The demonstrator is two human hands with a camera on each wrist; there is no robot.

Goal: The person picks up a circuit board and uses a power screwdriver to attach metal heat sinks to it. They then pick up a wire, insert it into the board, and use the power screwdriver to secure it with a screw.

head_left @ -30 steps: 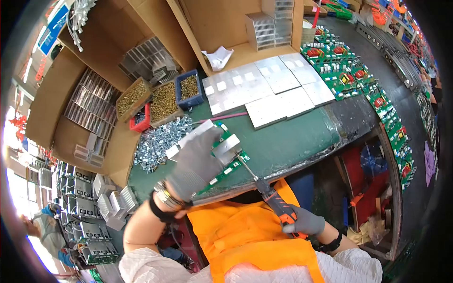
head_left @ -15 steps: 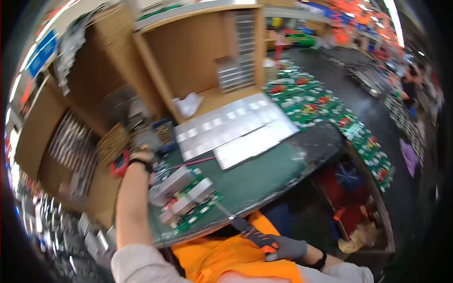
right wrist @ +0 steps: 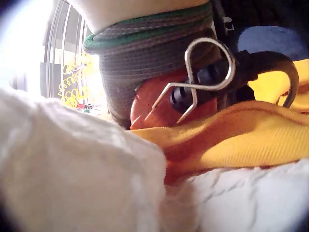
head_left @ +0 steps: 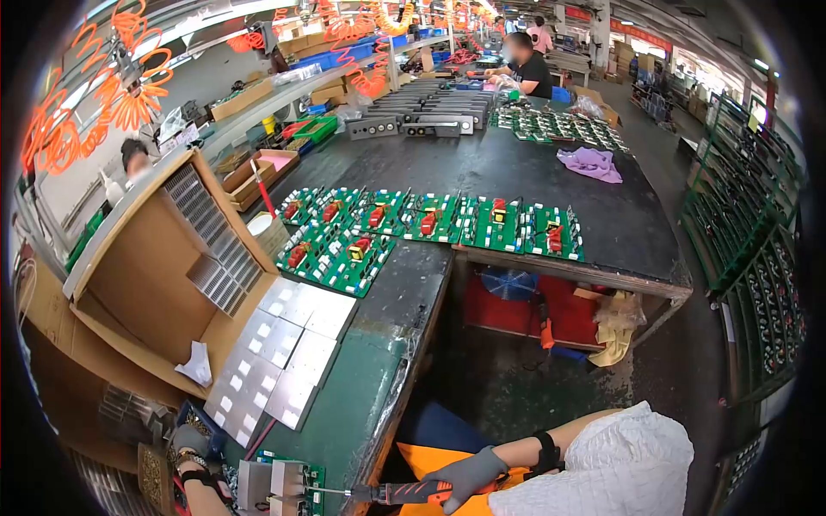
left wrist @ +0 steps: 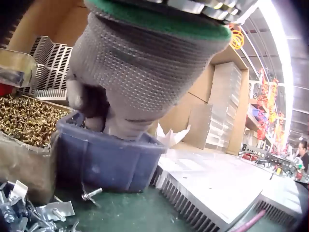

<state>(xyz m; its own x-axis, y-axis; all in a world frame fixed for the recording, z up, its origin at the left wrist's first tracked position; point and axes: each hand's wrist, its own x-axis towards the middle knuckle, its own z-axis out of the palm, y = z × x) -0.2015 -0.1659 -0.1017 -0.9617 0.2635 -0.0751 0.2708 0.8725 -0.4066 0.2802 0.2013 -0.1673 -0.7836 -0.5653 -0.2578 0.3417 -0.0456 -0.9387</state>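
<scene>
My gloved left hand reaches down into a blue plastic bin, its fingers bent and their tips hidden below the rim. In the head view that hand is at the lower left. My gloved right hand grips an orange and black power screwdriver, whose long bit points left toward silver metal blocks on a green circuit board. The right wrist view shows the tool's orange end and a metal hook beside the glove.
Flat heatsink plates lie on the green bench beside an open cardboard box. Brass screws fill a bin next to the blue one, with loose metal clips in front. Green boards line the dark table.
The head view has swung to the right. My left hand has left the metal blocks and gone to the blue bin. My right hand still grips the screwdriver.
</scene>
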